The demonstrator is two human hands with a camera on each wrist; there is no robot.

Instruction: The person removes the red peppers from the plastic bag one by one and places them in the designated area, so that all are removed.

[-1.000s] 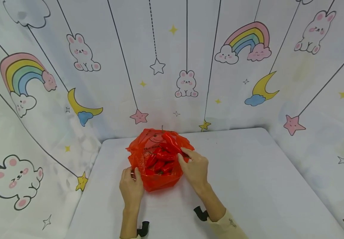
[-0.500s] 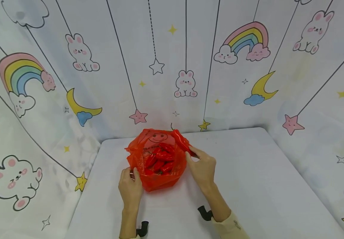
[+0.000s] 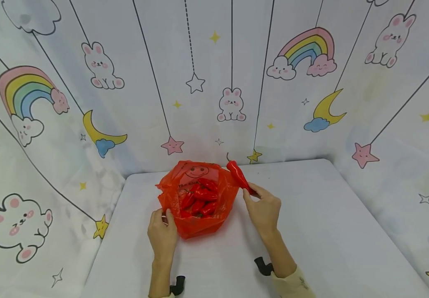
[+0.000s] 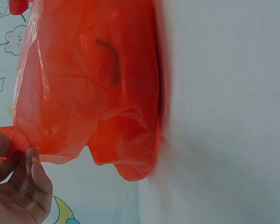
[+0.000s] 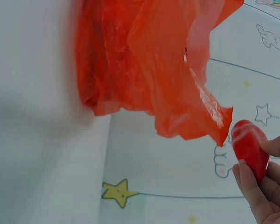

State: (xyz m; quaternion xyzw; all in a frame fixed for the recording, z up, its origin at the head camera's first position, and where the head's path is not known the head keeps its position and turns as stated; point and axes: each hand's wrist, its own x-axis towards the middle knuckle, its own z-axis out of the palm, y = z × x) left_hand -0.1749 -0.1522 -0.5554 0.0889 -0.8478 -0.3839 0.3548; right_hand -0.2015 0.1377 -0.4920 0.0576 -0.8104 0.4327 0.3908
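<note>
My right hand (image 3: 264, 210) pinches a red chili pepper (image 3: 238, 174) by its lower end, with its thin stem pointing up. In the right wrist view the pepper (image 5: 248, 145) sits between thumb and fingers, just beside the bag's edge. A red plastic bag (image 3: 199, 227) stands with its mouth spread, and several red peppers (image 3: 201, 198) lie inside it. At the bag's left rim, my left hand (image 3: 163, 234) pinches the plastic. The left wrist view shows those fingertips (image 4: 33, 156) gathered on the thin film; a dark curved stem shows through the bag wall.
The bag stands on a white table (image 3: 318, 231), near its back edge. Behind and at both sides hangs a white cloth backdrop (image 3: 214, 54) printed with rabbits, rainbows, moons and stars.
My right hand has moved to the right, drawing the pepper from above the bag's contents to just outside its right rim. The left hand keeps its hold on the bag.
</note>
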